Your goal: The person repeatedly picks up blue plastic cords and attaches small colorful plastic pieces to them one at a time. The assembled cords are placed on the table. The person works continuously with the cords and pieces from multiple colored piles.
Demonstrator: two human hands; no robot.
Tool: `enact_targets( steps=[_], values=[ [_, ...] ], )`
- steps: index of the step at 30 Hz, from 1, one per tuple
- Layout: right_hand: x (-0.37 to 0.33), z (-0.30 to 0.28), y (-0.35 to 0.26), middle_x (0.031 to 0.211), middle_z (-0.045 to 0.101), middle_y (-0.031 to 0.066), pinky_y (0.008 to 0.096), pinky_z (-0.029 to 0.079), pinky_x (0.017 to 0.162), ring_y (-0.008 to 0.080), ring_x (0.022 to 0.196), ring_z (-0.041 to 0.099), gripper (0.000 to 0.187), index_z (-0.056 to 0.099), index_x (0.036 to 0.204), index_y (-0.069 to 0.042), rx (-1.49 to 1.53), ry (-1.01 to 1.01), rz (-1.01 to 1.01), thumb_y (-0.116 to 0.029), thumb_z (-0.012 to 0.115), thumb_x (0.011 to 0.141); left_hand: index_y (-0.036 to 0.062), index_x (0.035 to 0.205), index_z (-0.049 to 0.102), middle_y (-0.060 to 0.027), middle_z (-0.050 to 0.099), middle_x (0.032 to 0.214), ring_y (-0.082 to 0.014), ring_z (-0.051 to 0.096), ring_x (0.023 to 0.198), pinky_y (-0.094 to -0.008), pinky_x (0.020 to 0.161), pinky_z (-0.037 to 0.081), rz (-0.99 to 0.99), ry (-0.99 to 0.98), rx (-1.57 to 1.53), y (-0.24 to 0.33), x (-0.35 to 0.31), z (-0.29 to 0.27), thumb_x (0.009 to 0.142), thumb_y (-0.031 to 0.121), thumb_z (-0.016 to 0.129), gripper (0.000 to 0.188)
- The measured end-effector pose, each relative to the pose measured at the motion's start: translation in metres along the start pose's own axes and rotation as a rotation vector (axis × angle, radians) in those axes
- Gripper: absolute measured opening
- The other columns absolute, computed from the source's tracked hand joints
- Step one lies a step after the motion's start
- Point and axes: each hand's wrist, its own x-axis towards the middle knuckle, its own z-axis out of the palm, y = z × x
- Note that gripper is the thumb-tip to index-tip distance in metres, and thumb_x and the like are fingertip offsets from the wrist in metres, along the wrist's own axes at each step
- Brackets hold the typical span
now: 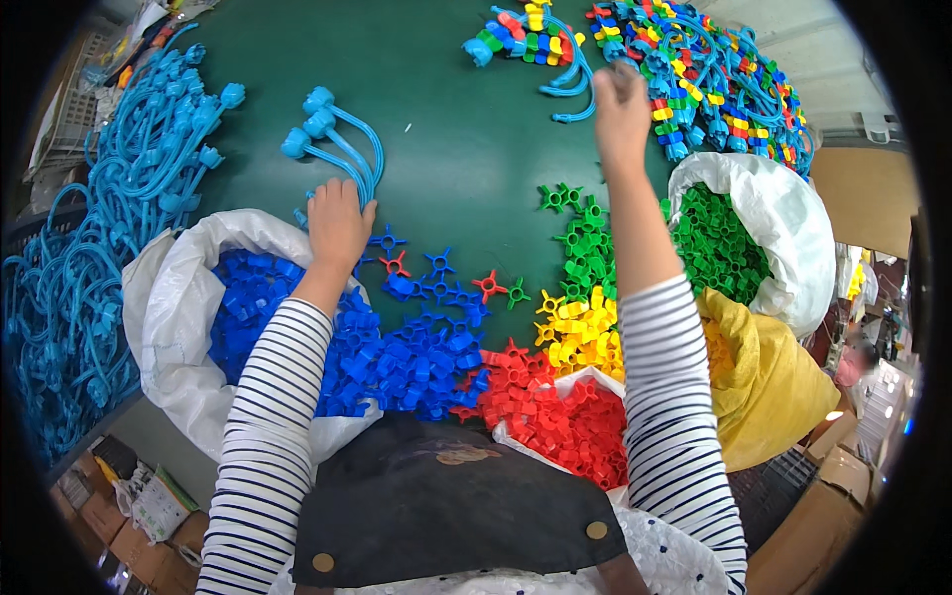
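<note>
My left hand (339,226) is closed over the lower ends of several light-blue cords (349,159). Rounded, cup-like light-blue ends top these cords, which lie on the green table. Blurred by motion, my right hand (622,104) is raised at the far right, beside light-blue cords (570,87) strung with coloured star-shaped pieces (545,42). Whether its fingers hold anything is unclear. Nearest below my left hand are loose blue star-shaped pieces (397,362), with a few red ones among them. My right forearm crosses above yellow pieces (580,329) and green pieces (587,248).
Many plain light-blue cords (149,149) are heaped at the left. A strung pile (714,84) covers the far right. White sacks hold blue pieces (243,297) and green pieces (716,243); a yellow sack (778,382) stands nearer. Red pieces (570,426) lie by my apron (446,496).
</note>
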Motion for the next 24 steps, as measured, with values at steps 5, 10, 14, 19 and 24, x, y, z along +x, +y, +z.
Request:
enact_targets(
  steps=[5, 10, 14, 19, 24],
  values=[
    [-0.138, -0.029, 0.021, 0.114, 0.064, 0.0074, 0.0330, 0.050, 0.082, 0.0192, 0.094, 0.061, 0.037, 0.061, 0.122, -0.005, -0.106, -0.756, 0.008, -0.014, 0.070, 0.087, -0.0028, 0.098, 0.057, -0.0141, 0.063, 0.094, -0.0258, 0.065, 0.082, -0.0385, 0.065, 0.054, -0.495, -0.252, -0.987, 0.043, 0.021, 0.009, 0.090, 0.027, 0.069, 0.033],
    [-0.227, -0.039, 0.026, 0.123, 0.059, 0.0089, 0.0399, 0.044, 0.093, 0.0284, 0.112, 0.054, 0.042, 0.061, 0.120, -0.007, -0.400, -0.817, -0.436, -0.011, 0.071, 0.080, -0.0063, 0.113, 0.050, -0.0177, 0.062, 0.097, -0.0201, 0.067, 0.078, -0.0315, 0.057, 0.055, -0.693, -0.198, -1.565, 0.085, 0.015, -0.006, 0.096, 0.022, 0.063, 0.035],
    [-0.233, -0.039, 0.033, 0.117, 0.059, 0.0068, 0.0392, 0.043, 0.090, 0.0267, 0.109, 0.054, 0.041, 0.062, 0.118, -0.007, -0.458, -0.699, -0.387, -0.009, 0.070, 0.078, 0.0020, 0.118, 0.052, -0.0147, 0.060, 0.110, -0.0309, 0.058, 0.110, -0.0448, 0.091, 0.046, 0.222, 0.250, -0.255, 0.074, 0.017, -0.011, 0.084, -0.001, 0.061, 0.036],
    [-0.236, -0.042, 0.032, 0.115, 0.059, 0.0069, 0.0388, 0.043, 0.088, 0.0266, 0.106, 0.054, 0.039, 0.062, 0.113, -0.007, -0.439, -0.689, -0.481, -0.007, 0.068, 0.075, 0.0070, 0.117, 0.056, -0.0106, 0.058, 0.107, -0.0303, 0.055, 0.109, -0.0446, 0.095, 0.042, 0.436, -0.052, 0.043, 0.061, 0.025, 0.003, 0.077, -0.004, 0.060, 0.041],
    [-0.248, -0.037, 0.033, 0.114, 0.059, 0.0089, 0.0397, 0.043, 0.087, 0.0286, 0.107, 0.053, 0.034, 0.063, 0.106, -0.009, -0.502, -0.623, -0.458, -0.008, 0.070, 0.073, 0.0053, 0.107, 0.058, -0.0105, 0.056, 0.100, -0.0315, 0.056, 0.106, -0.0424, 0.087, 0.047, 0.439, -0.048, -0.118, 0.070, 0.024, -0.018, 0.080, 0.003, 0.065, 0.029]
  ],
)
